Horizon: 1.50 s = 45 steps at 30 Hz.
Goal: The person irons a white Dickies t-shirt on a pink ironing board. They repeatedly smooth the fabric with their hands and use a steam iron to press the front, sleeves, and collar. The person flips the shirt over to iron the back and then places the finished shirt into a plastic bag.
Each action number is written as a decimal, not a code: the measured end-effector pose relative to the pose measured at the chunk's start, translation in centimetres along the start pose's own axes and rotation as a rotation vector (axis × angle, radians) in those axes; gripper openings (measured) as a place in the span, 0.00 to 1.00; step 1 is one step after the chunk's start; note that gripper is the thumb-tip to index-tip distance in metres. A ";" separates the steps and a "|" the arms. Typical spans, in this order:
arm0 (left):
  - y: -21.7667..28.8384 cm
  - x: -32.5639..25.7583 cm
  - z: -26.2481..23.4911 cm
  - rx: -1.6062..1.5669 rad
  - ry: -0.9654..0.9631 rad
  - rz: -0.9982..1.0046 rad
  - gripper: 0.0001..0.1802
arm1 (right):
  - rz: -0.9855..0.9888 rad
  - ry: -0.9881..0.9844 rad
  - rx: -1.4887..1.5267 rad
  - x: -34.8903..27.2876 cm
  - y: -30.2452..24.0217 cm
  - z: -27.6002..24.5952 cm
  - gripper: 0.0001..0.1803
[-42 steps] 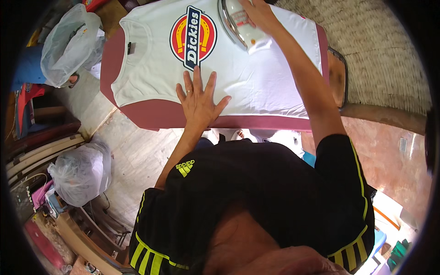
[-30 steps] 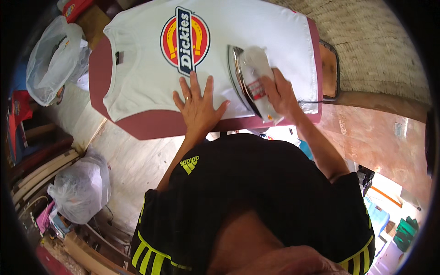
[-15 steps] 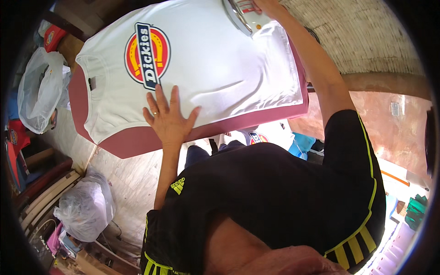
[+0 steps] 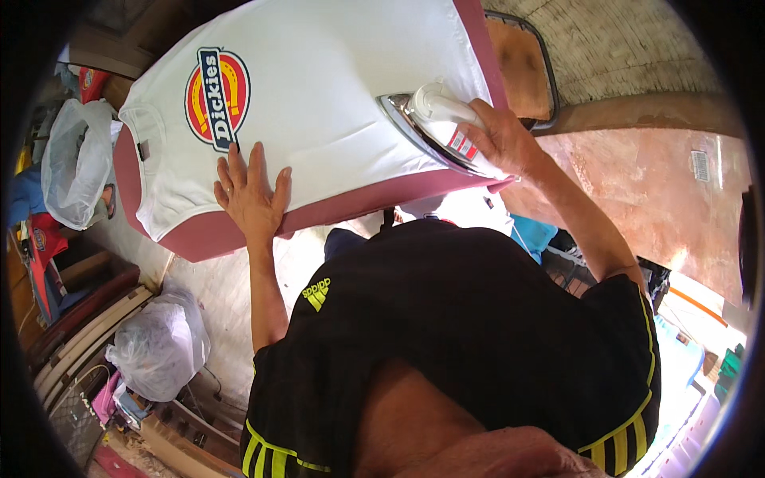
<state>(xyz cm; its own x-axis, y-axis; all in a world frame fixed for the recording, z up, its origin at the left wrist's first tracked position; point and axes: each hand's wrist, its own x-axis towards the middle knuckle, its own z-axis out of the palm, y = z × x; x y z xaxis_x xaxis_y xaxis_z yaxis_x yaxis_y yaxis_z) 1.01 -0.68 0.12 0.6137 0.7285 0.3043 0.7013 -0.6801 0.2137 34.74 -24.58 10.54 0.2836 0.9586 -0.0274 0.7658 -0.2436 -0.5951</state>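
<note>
A white shirt (image 4: 311, 88) with a red, yellow and dark blue printed emblem (image 4: 217, 99) lies spread over a maroon ironing board (image 4: 335, 209). My left hand (image 4: 250, 188) rests flat on the cloth just below the emblem, its fingers spread. Wrapped around the handle of a white clothes iron (image 4: 448, 113), my right hand (image 4: 505, 139) holds it on the lower right part of the shirt, near the board's close edge. The iron's metal soleplate edge shows, its tip toward the upper left. Some creases run in the cloth left of the iron.
A brown-seated chair (image 4: 519, 70) with a dark frame stands beyond the board's right end. At the left hangs an open clear plastic bag (image 4: 78, 163), and a stuffed plastic bag (image 4: 159, 346) sits lower down. Light wooden planks (image 4: 92, 342) lean beside it.
The iron in my right hand has come from the far right of the shirt down to its near right part. My left hand stays flat on the cloth by the emblem.
</note>
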 end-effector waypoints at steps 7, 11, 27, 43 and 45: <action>-0.3 -0.5 -0.1 0.016 -0.001 -0.042 0.37 | -0.014 0.369 -0.193 13.5 4.3 -1.6 0.20; 0.1 0.2 0.4 0.004 -0.004 -0.003 0.37 | 0.032 0.414 -0.354 24.0 13.0 -5.5 0.31; -0.1 0.1 0.3 0.034 -0.003 -0.007 0.38 | 0.009 0.264 -0.075 3.3 6.8 -4.4 0.21; 0.3 -0.3 -0.4 -0.017 -0.011 -0.093 0.39 | -0.123 -0.103 0.208 28.9 -4.6 1.0 0.30; 0.4 -0.1 -0.6 -0.056 -0.005 -0.081 0.39 | -0.108 -0.025 0.169 31.7 -6.5 3.1 0.30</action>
<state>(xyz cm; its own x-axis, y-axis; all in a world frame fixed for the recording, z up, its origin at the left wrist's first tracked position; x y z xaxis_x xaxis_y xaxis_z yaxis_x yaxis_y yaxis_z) 1.01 -1.04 0.69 0.5574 0.7818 0.2796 0.7277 -0.6221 0.2889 36.95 7.82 10.99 0.1888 0.9817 0.0251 0.6826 -0.1128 -0.7220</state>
